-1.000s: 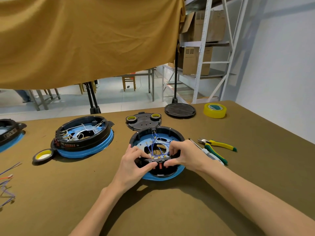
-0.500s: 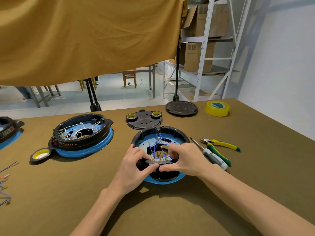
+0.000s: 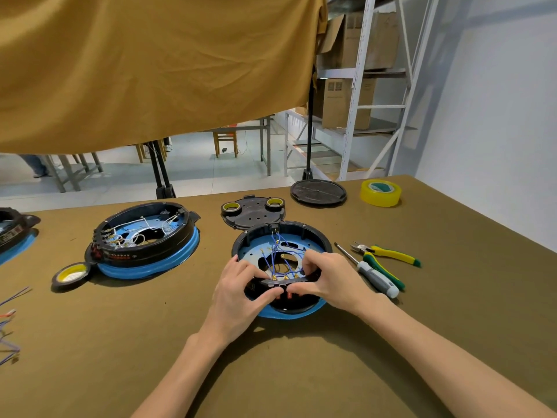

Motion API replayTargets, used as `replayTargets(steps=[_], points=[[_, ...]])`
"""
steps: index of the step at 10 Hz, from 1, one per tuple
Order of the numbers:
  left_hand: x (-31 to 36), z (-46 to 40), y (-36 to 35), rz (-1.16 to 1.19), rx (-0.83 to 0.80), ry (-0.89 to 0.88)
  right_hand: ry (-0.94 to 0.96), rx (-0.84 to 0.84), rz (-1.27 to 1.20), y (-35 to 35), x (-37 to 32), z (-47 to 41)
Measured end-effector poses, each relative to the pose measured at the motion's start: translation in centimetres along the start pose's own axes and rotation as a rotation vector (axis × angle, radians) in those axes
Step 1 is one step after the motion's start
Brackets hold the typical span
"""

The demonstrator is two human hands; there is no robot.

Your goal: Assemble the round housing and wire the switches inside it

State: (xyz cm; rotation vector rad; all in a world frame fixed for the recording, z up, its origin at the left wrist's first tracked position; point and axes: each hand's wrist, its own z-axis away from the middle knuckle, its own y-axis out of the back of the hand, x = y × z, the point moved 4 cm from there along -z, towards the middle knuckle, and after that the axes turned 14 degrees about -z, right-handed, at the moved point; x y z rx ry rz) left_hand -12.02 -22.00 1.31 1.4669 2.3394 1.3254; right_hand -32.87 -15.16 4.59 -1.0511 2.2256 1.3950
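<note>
My left hand [image 3: 238, 292] and right hand [image 3: 328, 279] still pinch the dark strip of red rocker switches [image 3: 284, 282] against the round black-and-blue plastic housing's [image 3: 313, 236] near wall; barely moved, not yet seated

The scene was bright and evenly lit, with daylight spilling from the pale floor beyond the hanging cloth [image 3: 144, 64]. Soft shadows lay on the table [image 3: 301, 372] beneath the forearms, toward the viewer. Wide-angle distortion bowed the shelving [image 3: 358, 86] and the edges; focus stayed fairly sharp, without glare.
</note>
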Motion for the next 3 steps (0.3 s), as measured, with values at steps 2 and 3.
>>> replayTargets(steps=[2, 3], points=[[-0.8, 0.7, 0.4, 0.053, 0.013, 0.086, -0.024, 0.28, -0.221, 4.6, -3.4, 1.6], [-0.9, 0.9, 0.5, 0.104, -0.005, 0.117, 0.144, 0.551, -0.312, 10.2, -7.6, 2.8]])
